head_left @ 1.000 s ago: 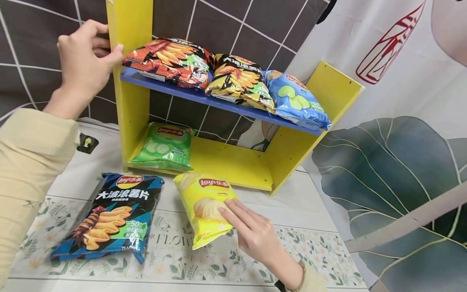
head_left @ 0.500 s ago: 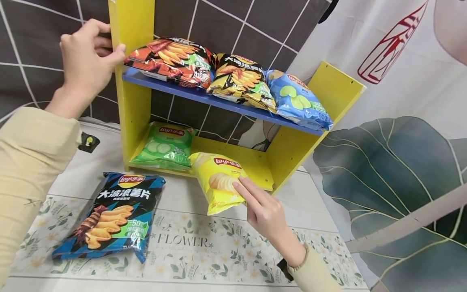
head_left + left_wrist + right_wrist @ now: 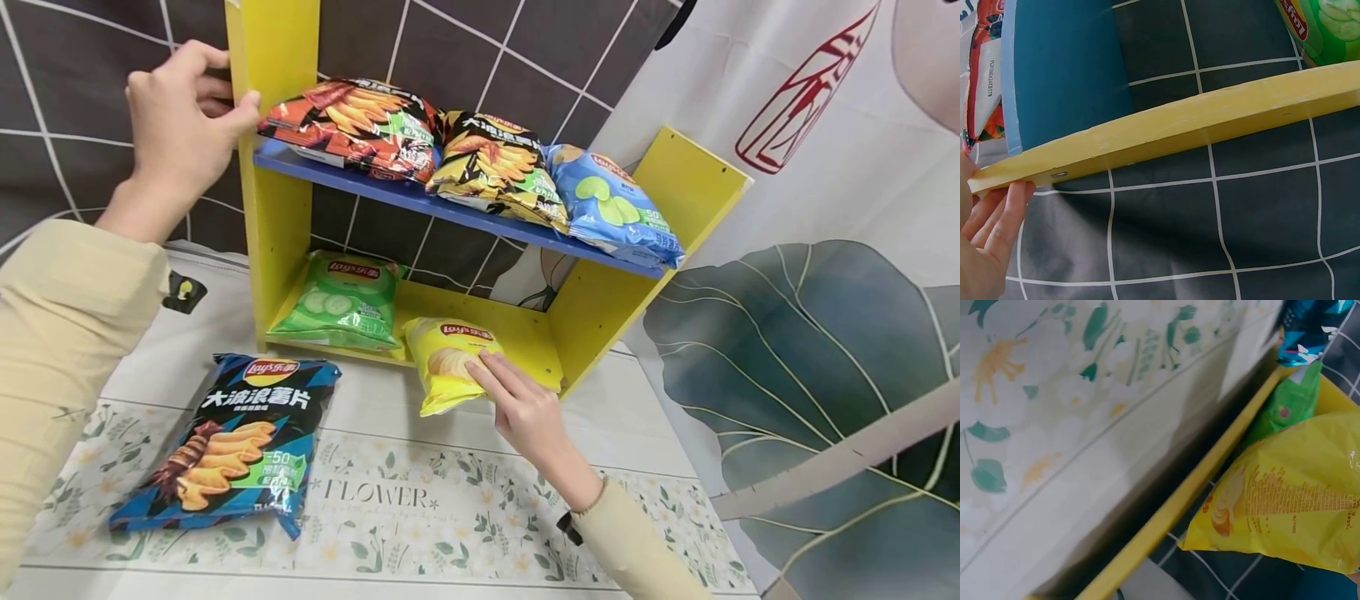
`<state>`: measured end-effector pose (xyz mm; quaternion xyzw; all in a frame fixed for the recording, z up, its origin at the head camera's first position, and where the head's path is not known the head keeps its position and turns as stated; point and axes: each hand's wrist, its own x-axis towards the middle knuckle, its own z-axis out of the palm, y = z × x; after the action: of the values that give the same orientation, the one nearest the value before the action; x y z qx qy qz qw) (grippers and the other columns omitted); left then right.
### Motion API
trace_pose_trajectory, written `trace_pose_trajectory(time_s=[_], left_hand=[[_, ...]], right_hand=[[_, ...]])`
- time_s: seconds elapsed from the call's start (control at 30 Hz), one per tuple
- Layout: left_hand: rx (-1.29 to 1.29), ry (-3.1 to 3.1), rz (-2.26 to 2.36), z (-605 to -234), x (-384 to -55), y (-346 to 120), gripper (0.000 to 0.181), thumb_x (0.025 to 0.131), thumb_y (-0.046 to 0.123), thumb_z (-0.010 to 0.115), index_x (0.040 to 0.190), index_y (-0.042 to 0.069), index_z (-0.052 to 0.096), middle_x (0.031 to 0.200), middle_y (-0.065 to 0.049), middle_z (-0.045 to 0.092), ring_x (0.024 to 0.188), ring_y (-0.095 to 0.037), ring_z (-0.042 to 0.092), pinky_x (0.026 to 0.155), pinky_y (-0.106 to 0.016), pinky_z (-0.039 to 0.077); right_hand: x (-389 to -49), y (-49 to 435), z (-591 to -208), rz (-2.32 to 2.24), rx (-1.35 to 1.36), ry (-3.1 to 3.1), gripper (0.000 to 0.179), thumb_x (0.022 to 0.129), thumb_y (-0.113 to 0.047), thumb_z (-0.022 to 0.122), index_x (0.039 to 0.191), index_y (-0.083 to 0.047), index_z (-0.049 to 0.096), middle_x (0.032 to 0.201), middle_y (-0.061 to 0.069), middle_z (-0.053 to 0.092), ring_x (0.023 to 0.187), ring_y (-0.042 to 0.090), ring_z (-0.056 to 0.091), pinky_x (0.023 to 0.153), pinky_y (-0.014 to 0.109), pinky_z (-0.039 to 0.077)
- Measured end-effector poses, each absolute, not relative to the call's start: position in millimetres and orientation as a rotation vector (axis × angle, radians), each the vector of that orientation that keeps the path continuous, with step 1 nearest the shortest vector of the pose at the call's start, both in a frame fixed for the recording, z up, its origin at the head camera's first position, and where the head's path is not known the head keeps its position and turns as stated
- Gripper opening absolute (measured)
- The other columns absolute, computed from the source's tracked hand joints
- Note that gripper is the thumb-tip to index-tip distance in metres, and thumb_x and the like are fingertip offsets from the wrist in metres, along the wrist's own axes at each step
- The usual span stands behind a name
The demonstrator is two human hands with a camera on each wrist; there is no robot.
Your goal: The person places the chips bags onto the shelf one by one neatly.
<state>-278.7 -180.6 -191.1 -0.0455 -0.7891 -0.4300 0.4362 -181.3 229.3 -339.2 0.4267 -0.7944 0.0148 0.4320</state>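
Note:
My left hand (image 3: 176,125) grips the upright yellow side panel (image 3: 277,217) of a small shelf, thumb in front and fingers behind it. In the left wrist view, fingers (image 3: 1005,225) press against the panel's outer face. My right hand (image 3: 528,408) holds a yellow bag of potato chips (image 3: 444,387) by its right side, at the front of the lower shelf. Its fingers lie over the bag's front, and the thumb is hidden. Beside that bag, a green bag of chips (image 3: 341,300) leans in the lower left corner. The yellow bag's printed back (image 3: 1279,506) shows in the right wrist view.
On the blue upper shelf board (image 3: 360,179) lie a red chip bag (image 3: 352,129), a black-and-gold chip bag (image 3: 495,167) and a light blue chip bag (image 3: 611,204). A dark blue chip bag (image 3: 232,442) lies on the floral tabletop (image 3: 420,533), left of the right arm.
My right hand has carried the yellow chip bag up and away from the tabletop to the lower shelf's front edge. The left hand has stayed on the side panel.

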Motion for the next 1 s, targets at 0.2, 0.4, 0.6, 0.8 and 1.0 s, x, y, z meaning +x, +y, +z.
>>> trace_pose_trajectory(time_s=[0.2,0.4,0.6,0.8,1.0], left_hand=[[-0.118,-1.959,-1.074,-192,-279,-180,0.037,0.089,0.029,0.061,0.122,0.010,0.062,0.116,-0.017,0.068,0.070,0.029,0.047,0.081,-0.006,0.051],[-0.122,-1.950,-1.071,-191,-280,-181,0.037,0.089,0.028,0.061,0.121,0.010,0.062,0.115,-0.017,0.069,0.070,0.029,0.046,0.081,-0.006,0.051],[-0.125,-1.951,-1.061,-191,-280,-181,0.037,0.089,0.029,0.061,0.121,0.010,0.062,0.114,-0.017,0.069,0.069,0.030,0.046,0.080,-0.005,0.050],[-0.116,-1.954,-1.065,-191,-279,-181,0.037,0.089,0.029,0.061,0.121,0.010,0.062,0.114,-0.017,0.069,0.070,0.030,0.047,0.081,-0.005,0.050],[-0.111,-1.953,-1.058,-191,-280,-182,0.037,0.089,0.029,0.061,0.120,0.010,0.063,0.114,-0.017,0.069,0.072,0.029,0.050,0.082,-0.005,0.050]], right_hand=[[-192,226,-352,-0.037,1.078,-1.998,0.057,0.075,0.012,0.055,0.125,-0.014,0.064,0.119,0.008,0.070,0.102,0.027,0.069,0.037,0.022,0.043],[-196,216,-352,-0.106,1.075,-2.109,0.059,0.077,0.014,0.060,0.125,-0.019,0.064,0.115,0.005,0.067,0.102,0.022,0.063,0.047,0.021,0.046],[-201,210,-351,-0.105,1.002,-2.210,0.054,0.079,0.013,0.062,0.119,-0.023,0.070,0.103,0.001,0.064,0.090,0.019,0.055,0.061,0.023,0.048],[-205,209,-354,-0.069,0.965,-2.266,0.044,0.083,0.001,0.069,0.121,-0.021,0.068,0.110,-0.002,0.071,0.104,0.023,0.061,0.078,0.032,0.058],[-209,206,-357,-0.016,0.939,-2.329,0.045,0.081,-0.001,0.073,0.123,-0.018,0.067,0.117,-0.002,0.070,0.114,0.027,0.060,0.087,0.040,0.057]])
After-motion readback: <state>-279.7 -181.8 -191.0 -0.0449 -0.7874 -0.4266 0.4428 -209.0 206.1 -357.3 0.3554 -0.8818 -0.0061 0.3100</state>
